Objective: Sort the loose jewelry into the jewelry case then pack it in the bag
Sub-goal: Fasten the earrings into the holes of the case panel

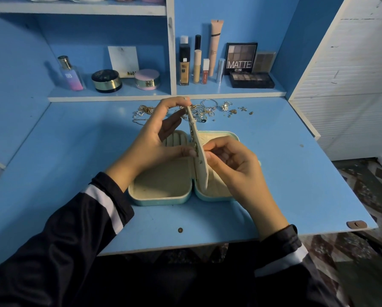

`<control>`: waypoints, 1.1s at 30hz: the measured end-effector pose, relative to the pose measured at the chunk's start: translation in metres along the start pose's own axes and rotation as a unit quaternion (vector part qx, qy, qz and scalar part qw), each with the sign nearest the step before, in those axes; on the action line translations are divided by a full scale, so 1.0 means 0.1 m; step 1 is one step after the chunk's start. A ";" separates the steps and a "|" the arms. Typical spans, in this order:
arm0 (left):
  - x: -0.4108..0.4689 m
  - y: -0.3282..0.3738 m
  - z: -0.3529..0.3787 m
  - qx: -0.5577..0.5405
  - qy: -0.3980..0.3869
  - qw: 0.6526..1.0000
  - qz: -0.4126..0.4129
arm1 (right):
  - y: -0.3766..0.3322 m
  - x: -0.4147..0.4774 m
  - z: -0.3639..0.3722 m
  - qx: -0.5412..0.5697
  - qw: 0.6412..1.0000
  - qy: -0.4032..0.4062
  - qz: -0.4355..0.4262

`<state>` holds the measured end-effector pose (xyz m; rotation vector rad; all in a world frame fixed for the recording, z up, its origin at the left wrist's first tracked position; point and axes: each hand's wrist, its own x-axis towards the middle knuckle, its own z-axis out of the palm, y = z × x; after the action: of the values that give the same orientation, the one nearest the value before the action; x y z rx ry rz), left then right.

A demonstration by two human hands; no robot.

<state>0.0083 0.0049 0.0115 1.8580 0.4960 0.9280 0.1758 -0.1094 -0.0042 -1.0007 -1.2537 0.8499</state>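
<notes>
A pale turquoise jewelry case (163, 199) lies open on the blue desk, cream-lined, with ring rolls in its far left part. Its cream middle flap (200, 151) stands upright between the two halves. My left hand (157, 140) holds the flap, fingertip on its top edge and thumb at its left face. My right hand (230, 160) pinches at the flap's right face, where a small earring piece shows. Loose gold and silver jewelry (199, 109) lies in a heap behind the case. No bag is in view.
Shelves behind the desk hold a perfume bottle (70, 73), two round compacts (107, 80), foundation and lip tubes (196, 63) and eyeshadow palettes (251, 79). A white cabinet (349, 74) stands at the right. The desk's front edge (185, 247) is near my body.
</notes>
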 end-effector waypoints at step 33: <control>0.15 0.09 0.05 0.051 -0.078 0.995 -0.024 | -0.31 0.02 -0.12 0.030 0.999 0.016 0.016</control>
<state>0.0216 0.0081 0.0238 1.9832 0.4969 0.7304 0.1872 -0.1196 0.0251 -0.9843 -1.1806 0.8870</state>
